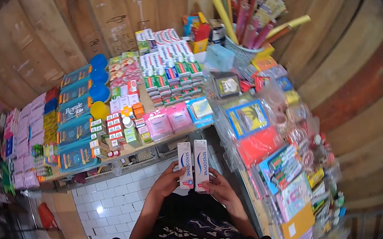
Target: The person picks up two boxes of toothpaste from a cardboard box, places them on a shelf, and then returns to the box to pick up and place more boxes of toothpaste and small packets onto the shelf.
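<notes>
Two white Sensodyne toothpaste boxes are held upright side by side in front of my body. My left hand [168,181] is closed round the lower part of the left toothpaste box [185,162]. Gripped low down by my right hand [220,188] is the right toothpaste box [201,161], its blue lettering facing me. Just beyond the boxes is the shelf edge, where pink packets [168,121] lie. Behind those, stacked toothpaste cartons [169,71] rise in rows.
Blue Royale packs [74,132] and small medicine boxes [114,126] fill the shelf at left. Along the right runs another counter with a red packet [258,146] and many small goods. A basket [241,51] of rolled wrapping stands in the back corner. White tiles [110,206] cover the floor.
</notes>
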Available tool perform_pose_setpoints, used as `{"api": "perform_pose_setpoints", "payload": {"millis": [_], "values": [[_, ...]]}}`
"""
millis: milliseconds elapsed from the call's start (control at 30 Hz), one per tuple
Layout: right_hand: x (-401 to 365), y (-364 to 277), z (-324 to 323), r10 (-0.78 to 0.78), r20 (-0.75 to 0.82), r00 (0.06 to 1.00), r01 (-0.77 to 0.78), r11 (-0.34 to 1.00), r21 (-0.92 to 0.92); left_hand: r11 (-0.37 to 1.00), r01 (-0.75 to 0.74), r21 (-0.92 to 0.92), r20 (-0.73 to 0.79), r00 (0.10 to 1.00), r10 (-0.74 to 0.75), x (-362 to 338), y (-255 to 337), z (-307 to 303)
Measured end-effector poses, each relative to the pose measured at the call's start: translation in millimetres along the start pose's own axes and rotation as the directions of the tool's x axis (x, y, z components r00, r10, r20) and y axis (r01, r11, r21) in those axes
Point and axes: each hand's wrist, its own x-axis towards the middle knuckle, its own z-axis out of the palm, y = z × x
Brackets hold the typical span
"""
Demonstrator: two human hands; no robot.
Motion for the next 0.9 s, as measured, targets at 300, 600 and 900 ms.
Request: {"api": "perform_pose_setpoints", "payload": {"millis": [300,600,900], "values": [[98.0,-78.5,9.9,0.167,0.314,0.935,-0.104,0.973,-0.207,0.951,-0.226,-0.21,-0.202,0.962,0.184,16.3,38.2,6.9],[177.9,-124.0,83.1,0.107,0.36,0.927,-0.019,0.971,-0.24,0.907,-0.346,-0.241,-0.228,0.928,0.293,27.6,100.4,0.5],[238.2,-131.3,100.9,-0.033,0.281,0.959,0.057,0.995,-0.08,0.943,-0.275,-0.187,-0.106,0.96,0.259,58.1,158.7,-44.1]]}}
